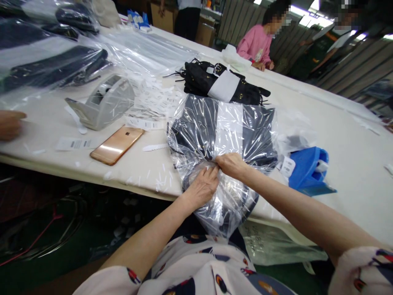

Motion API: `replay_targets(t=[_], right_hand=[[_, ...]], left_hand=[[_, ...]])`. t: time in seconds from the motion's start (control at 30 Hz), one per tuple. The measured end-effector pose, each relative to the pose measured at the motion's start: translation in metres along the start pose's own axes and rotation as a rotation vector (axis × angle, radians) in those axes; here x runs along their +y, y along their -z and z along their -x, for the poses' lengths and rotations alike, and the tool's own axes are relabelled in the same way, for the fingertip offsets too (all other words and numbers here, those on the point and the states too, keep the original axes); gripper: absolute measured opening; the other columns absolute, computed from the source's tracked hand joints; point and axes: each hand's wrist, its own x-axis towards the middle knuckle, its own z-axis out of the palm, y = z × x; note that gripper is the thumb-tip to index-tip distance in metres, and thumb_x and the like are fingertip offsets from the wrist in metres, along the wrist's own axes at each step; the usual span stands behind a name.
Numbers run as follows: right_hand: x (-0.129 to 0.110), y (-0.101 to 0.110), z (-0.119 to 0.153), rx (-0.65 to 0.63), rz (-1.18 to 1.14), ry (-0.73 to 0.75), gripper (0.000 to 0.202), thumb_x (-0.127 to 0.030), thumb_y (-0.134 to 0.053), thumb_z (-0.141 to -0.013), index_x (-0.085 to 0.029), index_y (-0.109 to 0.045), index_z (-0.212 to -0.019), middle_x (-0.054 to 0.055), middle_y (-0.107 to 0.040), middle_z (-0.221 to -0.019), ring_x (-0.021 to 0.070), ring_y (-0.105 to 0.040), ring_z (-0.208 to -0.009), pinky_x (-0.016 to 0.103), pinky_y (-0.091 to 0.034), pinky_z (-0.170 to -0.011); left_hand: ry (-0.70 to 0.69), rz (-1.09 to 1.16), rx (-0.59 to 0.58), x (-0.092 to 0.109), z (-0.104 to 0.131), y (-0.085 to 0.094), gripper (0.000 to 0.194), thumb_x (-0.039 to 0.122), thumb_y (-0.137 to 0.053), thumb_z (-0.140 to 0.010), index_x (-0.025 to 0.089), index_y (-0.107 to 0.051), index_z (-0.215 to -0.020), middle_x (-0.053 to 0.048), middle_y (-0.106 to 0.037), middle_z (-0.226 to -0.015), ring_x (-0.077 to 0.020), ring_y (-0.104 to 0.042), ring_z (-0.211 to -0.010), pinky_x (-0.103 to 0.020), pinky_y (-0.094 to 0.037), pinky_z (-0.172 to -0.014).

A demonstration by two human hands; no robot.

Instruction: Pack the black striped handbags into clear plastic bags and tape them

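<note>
One clear plastic bag (199,135) lies at the near edge of the table, its lower end hanging over the edge towards the wearer. Inside is one folded dark item (259,127) with one white paper band (229,127) down its middle. Two bare hands work at the bag. The right hand (231,164) is curled, fingers clamped on a gathered fold of the plastic, its forearm slanting in from the lower right. The left hand (204,186) lies palm down, fingers close together, fingertips on the plastic beside the right hand; whether they pinch it, I cannot tell. Just beyond lies one bundle of black strapped articles (196,80) in one white wrap. To the left are one gold iPhone (116,145), one grey tape dispenser (106,102) and a heap of printed white labels (153,98), too many to count. To the right is one blue plastic holder (308,168). Dark plastic-wrapped goods (52,61) fill the far left.

The long table (346,135) has a pale cover, with paper scraps scattered near the phone. One other person's hand (10,125) enters at the left edge. Across the room are one person in pink (254,45), one in a dark apron (319,51) and one in dark trousers (187,20), before ribbed walls under bright ceiling lights.
</note>
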Motion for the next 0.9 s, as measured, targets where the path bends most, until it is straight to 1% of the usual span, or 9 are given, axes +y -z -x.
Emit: replay_targets(t=[0.13, 0.27, 0.43, 0.63, 0.7, 0.77, 0.9], right_hand=[[0.000, -0.001, -0.001, 0.016, 0.007, -0.008, 0.022, -0.018, -0.042, -0.087, -0.013, -0.063, -0.090, 0.015, -0.068, -0.082, 0.0244, -0.066, -0.082, 0.027, -0.044, -0.064], [0.000, -0.002, -0.001, 0.034, 0.012, -0.019, 0.021, -0.020, -0.044, -0.088, -0.013, -0.063, -0.090, 0.016, -0.068, -0.080, 0.0244, -0.066, -0.082, 0.027, -0.044, -0.064], [0.000, 0.003, -0.001, 0.013, 0.008, -0.048, 0.023, -0.025, -0.045, -0.088, -0.013, -0.065, -0.094, 0.015, -0.068, -0.083, 0.0234, -0.066, -0.081, 0.027, -0.044, -0.066], [-0.003, 0.007, 0.002, 0.055, 0.003, -0.123, 0.023, -0.026, -0.046, -0.088, -0.011, -0.063, -0.093, 0.018, -0.067, -0.081, 0.0262, -0.066, -0.080, 0.029, -0.044, -0.063], [-0.002, 0.007, 0.001, 0.078, 0.003, -0.143, 0.023, -0.027, -0.049, -0.086, -0.010, -0.060, -0.097, 0.018, -0.067, -0.081, 0.0271, -0.066, -0.079, 0.029, -0.044, -0.062], [0.002, 0.008, -0.001, 0.086, 0.001, -0.147, 0.028, -0.030, -0.053, -0.084, -0.010, -0.058, -0.102, 0.017, -0.067, -0.082, 0.0278, -0.066, -0.081, 0.028, -0.042, -0.061], [0.015, 0.012, -0.006, 0.049, -0.024, -0.105, 0.038, -0.041, -0.060, -0.078, -0.012, -0.059, -0.104, 0.015, -0.068, -0.086, 0.0286, -0.065, -0.083, 0.028, -0.041, -0.062]], left_hand=[[-0.004, -0.005, -0.051, -0.001, 0.000, 0.001, 0.029, 0.011, -0.037, -0.086, 0.007, -0.056, -0.108, -0.018, -0.045, -0.131, -0.0274, -0.042, -0.121, -0.040, -0.033, -0.099], [-0.008, 0.009, -0.077, -0.001, 0.000, 0.004, 0.026, 0.012, -0.036, -0.087, 0.009, -0.057, -0.103, -0.015, -0.052, -0.121, -0.0268, -0.044, -0.116, -0.040, -0.034, -0.097], [-0.011, 0.036, -0.091, -0.001, -0.001, 0.006, 0.024, 0.012, -0.035, -0.088, 0.011, -0.056, -0.099, -0.012, -0.055, -0.112, -0.0253, -0.044, -0.113, -0.040, -0.036, -0.096], [0.002, 0.086, -0.086, -0.002, -0.001, 0.003, 0.021, 0.012, -0.039, -0.086, 0.011, -0.057, -0.097, -0.012, -0.055, -0.110, -0.0248, -0.043, -0.113, -0.040, -0.036, -0.096], [0.006, 0.097, -0.084, -0.003, 0.000, 0.003, 0.021, 0.012, -0.039, -0.086, 0.011, -0.057, -0.097, -0.011, -0.055, -0.110, -0.0253, -0.042, -0.114, -0.039, -0.037, -0.096], [0.004, 0.096, -0.074, -0.003, 0.000, 0.002, 0.022, 0.011, -0.038, -0.086, 0.011, -0.057, -0.098, -0.011, -0.055, -0.111, -0.0262, -0.039, -0.120, -0.039, -0.036, -0.097], [-0.029, 0.077, -0.038, -0.003, 0.001, 0.002, 0.025, 0.008, -0.037, -0.086, 0.008, -0.057, -0.100, -0.014, -0.054, -0.114, -0.0279, -0.029, -0.131, -0.042, -0.031, -0.104]])
